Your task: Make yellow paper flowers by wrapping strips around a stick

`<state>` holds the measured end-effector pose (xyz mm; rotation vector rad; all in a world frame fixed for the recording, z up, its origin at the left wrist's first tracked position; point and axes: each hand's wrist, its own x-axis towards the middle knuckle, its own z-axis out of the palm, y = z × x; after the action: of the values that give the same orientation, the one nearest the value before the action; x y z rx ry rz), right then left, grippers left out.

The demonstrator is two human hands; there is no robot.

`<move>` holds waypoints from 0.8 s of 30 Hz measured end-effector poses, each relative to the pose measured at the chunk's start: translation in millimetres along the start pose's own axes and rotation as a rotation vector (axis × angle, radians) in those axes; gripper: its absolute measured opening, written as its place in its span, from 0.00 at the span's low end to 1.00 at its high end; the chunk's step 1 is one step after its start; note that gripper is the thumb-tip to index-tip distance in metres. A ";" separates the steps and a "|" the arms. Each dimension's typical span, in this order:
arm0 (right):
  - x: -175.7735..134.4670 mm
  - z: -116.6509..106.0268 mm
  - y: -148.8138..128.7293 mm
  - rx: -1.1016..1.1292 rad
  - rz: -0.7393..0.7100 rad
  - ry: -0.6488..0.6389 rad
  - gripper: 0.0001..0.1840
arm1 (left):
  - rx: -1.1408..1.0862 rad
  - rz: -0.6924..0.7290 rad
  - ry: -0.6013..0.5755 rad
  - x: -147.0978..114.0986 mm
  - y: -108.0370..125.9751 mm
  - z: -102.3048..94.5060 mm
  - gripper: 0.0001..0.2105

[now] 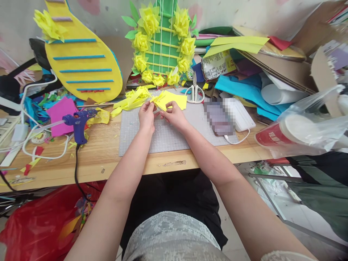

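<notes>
Both hands are at the centre of the frame, above the mat. The fingers of my left hand are pinched together, thumb against forefinger, on a small yellow piece of folded paper. The fingers of my right hand are curled almost closed at the lower right edge of the same piece; whether they grip it or only touch it, I cannot tell. The piece sits between the two hands, near the upper edge of the mat.

Just right of the piece lie yellow sheets; on its left is a heap of yellow paper strips. Scissors lie to the right of the sheets, handles toward me. Further right I record a phone, its surface blurred, beside a white power bank with a cable plugged in. A red and white cup is inside a clear bag at the right of the frame.

On the tabletop at left, a blue glue gun stands in front of magenta paper. A yellow board with blue bars leans at upper left. At upper centre, a green board bears white strings, ringed by yellow flowers. Coloured paper and cardboard are stacked at upper right.
</notes>
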<state>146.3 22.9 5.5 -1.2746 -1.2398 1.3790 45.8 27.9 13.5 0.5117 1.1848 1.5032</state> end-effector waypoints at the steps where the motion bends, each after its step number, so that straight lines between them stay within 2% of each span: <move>1: -0.1 0.8 0.3 0.002 0.001 -0.006 0.16 | -0.007 -0.003 -0.008 -0.3 0.1 0.4 0.05; 4: -1.6 1.9 0.9 0.018 -0.001 -0.049 0.15 | -0.025 -0.022 -0.013 0.1 0.6 1.5 0.06; 6: -3.3 -1.2 -0.6 0.036 -0.012 -0.143 0.15 | -0.062 -0.043 -0.036 1.7 2.0 1.4 0.07; 9: -5.2 -14.5 -7.2 0.092 -0.015 -0.345 0.21 | -0.149 -0.147 -0.173 4.5 6.8 -0.8 0.09; 10: -5.2 -20.3 -10.0 0.124 -0.013 -0.358 0.23 | -0.174 -0.207 -0.227 5.0 9.0 -2.0 0.10; 14: -2.6 -36.5 -17.5 0.265 -0.072 -0.172 0.20 | -0.225 -0.452 -0.374 4.7 16.0 -6.7 0.13; 16: -0.7 -35.6 -17.2 0.290 -0.103 -0.147 0.19 | -0.193 -0.505 -0.413 3.7 16.7 -7.7 0.12; 19: 1.6 -27.8 -13.5 0.289 -0.125 -0.133 0.17 | -0.151 -0.491 -0.437 2.6 14.8 -7.7 0.10; 24: 1.9 -21.5 -12.5 0.272 -0.117 -0.002 0.11 | -0.127 -0.425 -0.467 2.7 9.6 -7.6 0.08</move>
<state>167.0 28.8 18.0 -0.9980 -1.0686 1.4094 34.0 28.3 18.0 0.4579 0.7652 1.0131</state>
